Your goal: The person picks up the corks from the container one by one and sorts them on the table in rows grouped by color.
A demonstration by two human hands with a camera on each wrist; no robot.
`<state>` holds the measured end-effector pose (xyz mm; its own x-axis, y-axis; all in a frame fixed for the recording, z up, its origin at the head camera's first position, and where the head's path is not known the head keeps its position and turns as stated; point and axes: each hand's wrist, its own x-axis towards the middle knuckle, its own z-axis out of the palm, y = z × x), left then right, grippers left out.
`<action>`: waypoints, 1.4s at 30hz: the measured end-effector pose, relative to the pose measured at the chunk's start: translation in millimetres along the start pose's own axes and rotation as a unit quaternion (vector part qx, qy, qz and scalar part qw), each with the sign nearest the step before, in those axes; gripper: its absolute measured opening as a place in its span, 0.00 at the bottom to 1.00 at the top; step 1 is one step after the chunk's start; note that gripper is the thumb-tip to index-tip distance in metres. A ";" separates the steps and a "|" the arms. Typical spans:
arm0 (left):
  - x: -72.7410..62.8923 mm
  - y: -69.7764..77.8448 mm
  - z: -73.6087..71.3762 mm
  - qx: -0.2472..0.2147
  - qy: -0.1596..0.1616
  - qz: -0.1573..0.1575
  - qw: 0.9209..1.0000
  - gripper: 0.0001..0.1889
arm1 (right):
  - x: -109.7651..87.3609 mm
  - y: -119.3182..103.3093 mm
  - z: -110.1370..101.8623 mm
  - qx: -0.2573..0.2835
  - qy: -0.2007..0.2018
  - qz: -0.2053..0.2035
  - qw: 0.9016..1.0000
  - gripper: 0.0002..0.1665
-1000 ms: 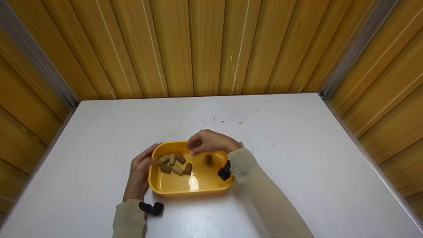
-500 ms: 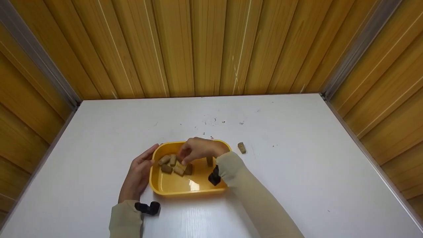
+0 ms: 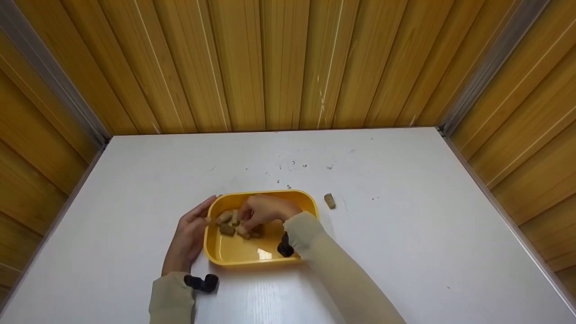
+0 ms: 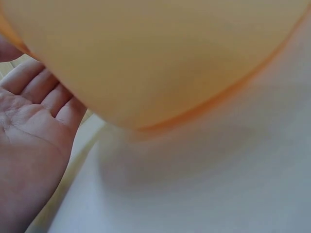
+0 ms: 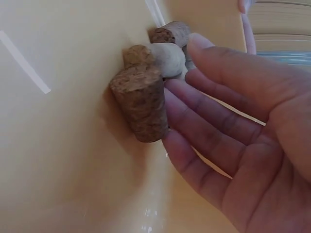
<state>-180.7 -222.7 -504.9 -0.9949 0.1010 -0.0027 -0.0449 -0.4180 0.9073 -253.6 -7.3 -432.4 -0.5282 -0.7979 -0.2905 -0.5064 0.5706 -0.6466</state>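
In the head view a yellow plastic tray stands on the table. My left hand holds its left end, thumb at the rim and fingers along the outer wall. The left wrist view shows that palm beside the tray wall. Inside, several corks lie at the left, among them a brown cork and a light cork. Over this group is my right hand. In the right wrist view its loosely bent fingers touch a dark tapered cork, with the thumb near a pale cork.
One more cork lies on the white table, right of the tray. Small dark crumbs are scattered behind the tray. Wood-patterned panels rise at the back and both sides.
My right hand has moved left and down among the corks, uncovering the cork on the table and covering the one at the tray's right. My left hand stays at the tray's end.
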 end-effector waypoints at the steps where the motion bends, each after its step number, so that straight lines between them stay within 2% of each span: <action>1: 0.0 -0.1 0.2 -0.002 0.000 0.001 1.000 0.31 | 0.4 -0.1 0.8 0.004 0.001 0.003 1.000 0.14; 14: -1.1 -0.6 0.5 -0.003 0.005 0.000 1.000 0.30 | 4.1 -2.0 9.7 0.037 0.021 0.044 0.998 0.12; 20: 0.0 -2.8 -0.8 -0.004 0.002 0.000 1.000 0.30 | 5.8 -2.2 13.8 0.021 0.017 0.027 0.999 0.13; 30: 0.3 -2.8 -0.4 -0.008 0.001 -0.001 1.000 0.30 | 5.5 -0.9 13.6 0.006 -0.003 -0.005 1.000 0.07; 35: 0.6 -1.7 -0.3 -0.014 0.010 0.002 1.000 0.29 | 5.6 1.8 10.7 0.006 -0.007 -0.026 1.000 0.08; 42: 0.2 -2.3 -1.2 -0.020 0.010 0.010 1.000 0.29 | 3.0 3.9 8.3 0.019 -0.004 -0.032 0.999 0.12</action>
<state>-180.9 -222.8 -507.5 -0.9972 0.0740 0.0068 -0.0277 -0.4557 0.8897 -251.5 -9.0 -441.7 -0.4894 -0.8346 -0.2530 -0.5128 0.5100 -0.6906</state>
